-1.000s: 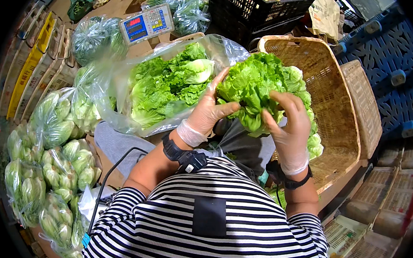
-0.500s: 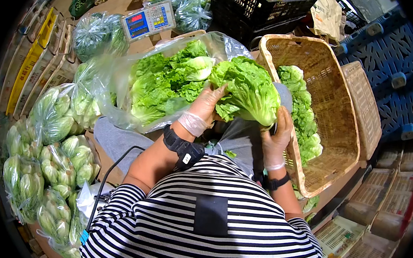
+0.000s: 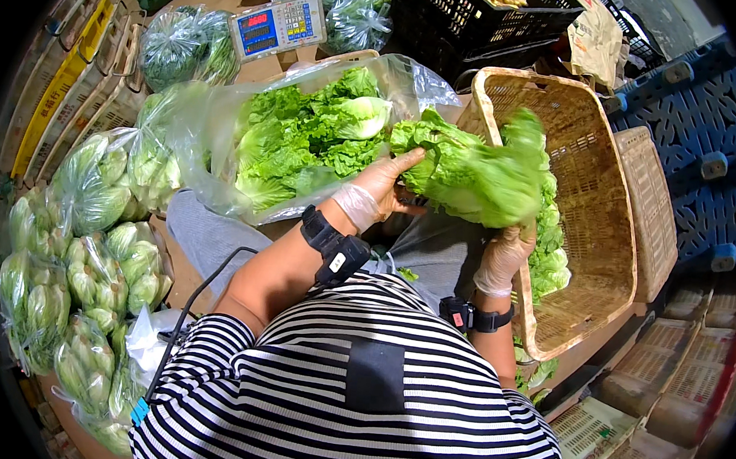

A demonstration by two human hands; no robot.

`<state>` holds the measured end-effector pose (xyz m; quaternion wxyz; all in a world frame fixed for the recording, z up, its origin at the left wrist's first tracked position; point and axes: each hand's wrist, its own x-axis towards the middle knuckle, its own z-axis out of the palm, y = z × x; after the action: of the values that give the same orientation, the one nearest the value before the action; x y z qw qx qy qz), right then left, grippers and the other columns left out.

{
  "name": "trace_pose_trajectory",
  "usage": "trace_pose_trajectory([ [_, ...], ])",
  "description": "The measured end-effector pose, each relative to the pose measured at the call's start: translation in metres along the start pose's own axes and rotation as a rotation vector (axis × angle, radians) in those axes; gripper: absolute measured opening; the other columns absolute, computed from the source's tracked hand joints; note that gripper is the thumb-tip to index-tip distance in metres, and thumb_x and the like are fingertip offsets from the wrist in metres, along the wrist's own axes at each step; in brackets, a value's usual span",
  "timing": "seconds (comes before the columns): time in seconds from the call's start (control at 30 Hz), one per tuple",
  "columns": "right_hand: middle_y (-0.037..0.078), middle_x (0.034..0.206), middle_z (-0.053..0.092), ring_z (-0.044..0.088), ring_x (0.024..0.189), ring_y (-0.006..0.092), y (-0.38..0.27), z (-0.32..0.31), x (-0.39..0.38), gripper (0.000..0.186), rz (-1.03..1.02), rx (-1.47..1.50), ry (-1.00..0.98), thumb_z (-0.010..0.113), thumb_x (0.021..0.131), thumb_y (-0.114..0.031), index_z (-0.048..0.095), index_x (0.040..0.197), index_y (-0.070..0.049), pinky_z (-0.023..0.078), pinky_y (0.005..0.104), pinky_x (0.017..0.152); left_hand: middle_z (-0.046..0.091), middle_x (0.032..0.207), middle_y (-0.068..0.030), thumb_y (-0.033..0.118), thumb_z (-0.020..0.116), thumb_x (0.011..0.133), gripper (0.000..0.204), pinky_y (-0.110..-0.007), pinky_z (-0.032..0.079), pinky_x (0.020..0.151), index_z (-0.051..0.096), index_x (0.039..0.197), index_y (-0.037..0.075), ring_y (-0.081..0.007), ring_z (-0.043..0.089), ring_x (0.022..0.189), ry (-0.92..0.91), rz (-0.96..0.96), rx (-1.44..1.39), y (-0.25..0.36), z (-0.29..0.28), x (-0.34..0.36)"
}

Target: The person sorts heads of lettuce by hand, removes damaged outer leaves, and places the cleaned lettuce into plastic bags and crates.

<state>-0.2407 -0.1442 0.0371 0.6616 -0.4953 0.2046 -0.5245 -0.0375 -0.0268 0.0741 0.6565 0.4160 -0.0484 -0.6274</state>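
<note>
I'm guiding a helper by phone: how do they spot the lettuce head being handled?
Find the large tan basket on the right. By its left rim, the lettuce head is between the left hand and right hand. Unlike the heads lying in the basket and open clear bag, it is held up, partly blurred.

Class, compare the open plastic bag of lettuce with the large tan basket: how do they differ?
The open plastic bag is clear, but the large basket is tan. The bag looks limp and wrinkled, while the basket looks stiff. The basket's walls are slotted; the bag's film is not. Both hold leafy green lettuce.
</note>
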Motion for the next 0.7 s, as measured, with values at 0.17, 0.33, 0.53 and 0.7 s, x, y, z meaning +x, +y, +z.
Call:
trace_pose_trajectory([
  [0.17,0.008,0.121,0.059,0.056,0.111,0.0199,-0.035,0.010,0.002,0.041,-0.010,0.262,0.176,0.067,0.087,-0.017,0.054,0.122,0.000,0.044,0.0347,0.099,0.059,0.118,-0.0082,0.037,0.062,0.091,0.047,-0.054,0.054,0.077,0.047,0.129,0.015,-0.0296,0.061,0.105,0.021,0.079,-0.001,-0.001,0.003,-0.004],
  [0.33,0.002,0.118,0.062,0.058,0.106,0.0159,-0.185,0.026,0.000,0.044,-0.512,0.438,-0.133,0.077,0.077,-0.017,0.061,0.117,-0.011,0.045,0.0334,0.097,0.055,0.126,-0.0089,0.039,0.064,0.089,0.052,-0.053,0.055,0.078,0.044,0.131,0.015,-0.0270,0.058,0.110,-0.021,0.154,-0.025,-0.002,-0.002,-0.011],
  [0.53,-0.001,0.108,0.065,0.059,0.084,0.0106,-0.161,0.020,0.010,0.038,-0.149,-0.015,-0.278,0.073,0.078,-0.015,0.064,0.115,-0.013,0.047,0.0269,0.076,0.054,0.124,-0.0037,0.040,0.069,0.086,0.059,-0.050,0.054,0.078,0.039,0.133,0.020,-0.0225,0.056,0.111,-0.120,0.193,0.028,-0.002,-0.002,-0.014],
  [0.7,0.007,0.086,0.061,0.053,0.076,0.0163,-0.066,0.016,0.020,0.023,-0.015,-1.019,-0.227,0.073,0.080,-0.015,0.067,0.098,-0.002,0.044,0.0269,0.069,0.056,0.123,-0.0051,0.028,0.078,0.079,0.068,-0.044,0.054,0.080,0.040,0.134,0.015,-0.0226,0.057,0.111,-0.056,0.233,0.205,-0.006,0.005,-0.022],
])
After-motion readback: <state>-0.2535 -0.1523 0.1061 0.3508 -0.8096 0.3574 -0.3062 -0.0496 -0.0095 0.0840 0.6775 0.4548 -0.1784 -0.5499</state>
